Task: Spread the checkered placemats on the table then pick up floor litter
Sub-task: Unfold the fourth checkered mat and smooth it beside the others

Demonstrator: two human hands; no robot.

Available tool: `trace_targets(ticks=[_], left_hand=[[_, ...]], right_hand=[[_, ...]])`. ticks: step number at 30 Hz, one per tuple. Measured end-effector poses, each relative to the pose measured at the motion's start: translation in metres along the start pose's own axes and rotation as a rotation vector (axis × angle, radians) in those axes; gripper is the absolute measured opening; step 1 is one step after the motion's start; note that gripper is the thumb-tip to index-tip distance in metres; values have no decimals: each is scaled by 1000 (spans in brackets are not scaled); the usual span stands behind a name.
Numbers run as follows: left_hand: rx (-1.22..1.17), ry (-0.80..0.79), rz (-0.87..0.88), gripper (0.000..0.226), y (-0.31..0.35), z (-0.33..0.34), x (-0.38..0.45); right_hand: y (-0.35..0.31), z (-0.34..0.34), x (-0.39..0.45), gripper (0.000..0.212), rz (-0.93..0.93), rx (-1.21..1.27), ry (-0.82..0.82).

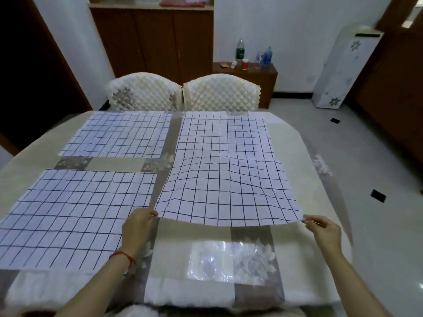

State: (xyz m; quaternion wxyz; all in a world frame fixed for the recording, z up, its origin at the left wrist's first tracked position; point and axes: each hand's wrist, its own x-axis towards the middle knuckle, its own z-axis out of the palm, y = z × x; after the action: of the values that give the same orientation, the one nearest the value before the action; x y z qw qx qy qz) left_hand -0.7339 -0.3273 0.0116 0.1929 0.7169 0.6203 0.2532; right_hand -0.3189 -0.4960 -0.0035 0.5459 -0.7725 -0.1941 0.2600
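I'm pinching the near corners of the fourth placemat (225, 191), left hand (137, 227) on the left corner, right hand (325, 229) on the right, both closed on cloth. It's lying straight ahead on the table (297, 259), far edge overlapping the far-right placemat (223, 133). Near edge is sagging off the surface; dark floor bits (378, 195) sit right, too small to identify.

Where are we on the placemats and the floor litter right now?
Three placemats lie flat: far left, far right and near left. The fourth placemat is in hand: left hand and right hand pinch its near corners, its near edge is lifted and it is rippled. Left: lay it flat, then collect the dark litter pieces on the floor.
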Motion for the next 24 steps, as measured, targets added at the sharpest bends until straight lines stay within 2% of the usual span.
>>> trace_targets(ticks=[7, 16, 20, 22, 24], left_hand=[[173, -137, 75, 8, -34, 11, -14], [217, -301, 56, 9, -55, 19, -35], [147, -199, -89, 15, -51, 25, -36], [65, -151, -206, 9, -46, 29, -31], [14, -152, -295, 13, -43, 34, -24]], right_hand=[[25, -1, -7, 33, 60, -210, -34], [39, -10, -25, 23, 56, -313, -57], [38, -13, -33, 22, 79, -277, -69], [34, -11, -32, 20, 157, -165, -29], [31, -5, -28, 20, 226, -103, 21]])
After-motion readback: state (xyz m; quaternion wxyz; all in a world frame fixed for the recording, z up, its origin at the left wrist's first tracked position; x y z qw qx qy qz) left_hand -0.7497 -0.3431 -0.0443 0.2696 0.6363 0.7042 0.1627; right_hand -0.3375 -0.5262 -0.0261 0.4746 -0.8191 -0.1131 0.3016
